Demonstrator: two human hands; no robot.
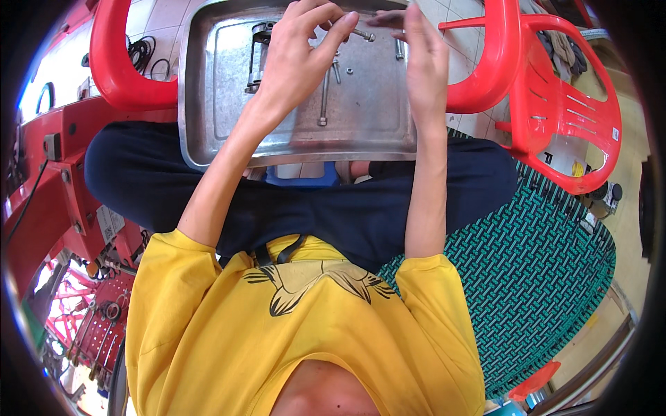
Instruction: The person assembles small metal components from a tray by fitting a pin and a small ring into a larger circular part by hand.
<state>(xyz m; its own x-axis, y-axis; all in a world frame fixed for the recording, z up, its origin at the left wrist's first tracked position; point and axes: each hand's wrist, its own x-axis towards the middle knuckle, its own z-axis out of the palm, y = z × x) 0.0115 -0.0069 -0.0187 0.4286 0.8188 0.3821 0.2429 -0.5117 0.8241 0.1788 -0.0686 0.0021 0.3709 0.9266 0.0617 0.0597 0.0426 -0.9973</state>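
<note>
The head view is showing me a shallow metal tray [298, 161] resting across the person's lap, its grey floor looking scuffed and its rolled rim shining. The hardware is lying inside it: a long, slim bolt [324, 97] is pointing its hex head toward the person, while a shorter bolt [336, 71] and a small nut [349, 71] are sitting just beside it. A dark metal bracket [258, 59] with a bright rod is lying at the tray's left. Another bolt [364, 35] is showing its head just below the left thumb.

The left hand [305, 52] is curving over the tray, its thumb and forefinger standing narrowly apart; I cannot tell whether it is gripping that bolt. The right hand [427, 66] is hovering edge-on over the right side, its fingers blurring, so I cannot tell how wide they are or whether they are holding anything.

Around them I am seeing glossy red plastic on the slotted chair [562, 114] and tight green-and-black weave on the seat [534, 277]. The chair is carrying a small white sticker [615, 134]; a pale label [109, 225] is clinging to red-painted metal [76, 194].
</note>
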